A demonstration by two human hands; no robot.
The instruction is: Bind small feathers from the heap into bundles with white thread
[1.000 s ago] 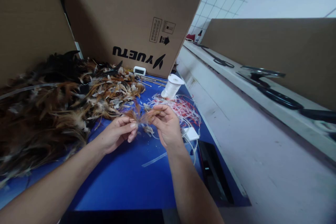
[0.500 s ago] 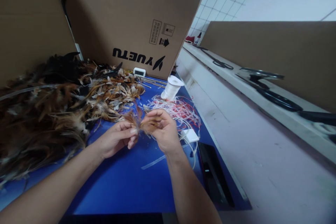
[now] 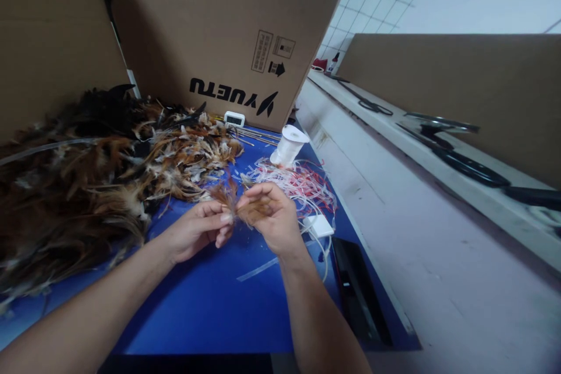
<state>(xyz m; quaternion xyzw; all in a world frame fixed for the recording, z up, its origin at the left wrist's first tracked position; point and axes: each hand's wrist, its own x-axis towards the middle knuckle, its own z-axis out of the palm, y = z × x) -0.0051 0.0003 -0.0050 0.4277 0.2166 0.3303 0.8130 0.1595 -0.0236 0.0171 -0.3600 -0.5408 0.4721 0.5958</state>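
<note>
Here, the left hand [image 3: 199, 231] pinches a feather tuft [image 3: 225, 194] between thumb and fingers, above the table [image 3: 210, 310]. Just beside it, the right hand [image 3: 278, 222] curls around the tuft's right side; whether it grips, I cannot tell. Left lies a feather pile [image 3: 109, 169]; beyond stands a spool [image 3: 288, 147].

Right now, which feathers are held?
The small brown tuft pinched in the left hand, right hand touching it; the big pile lies on the table.
</note>
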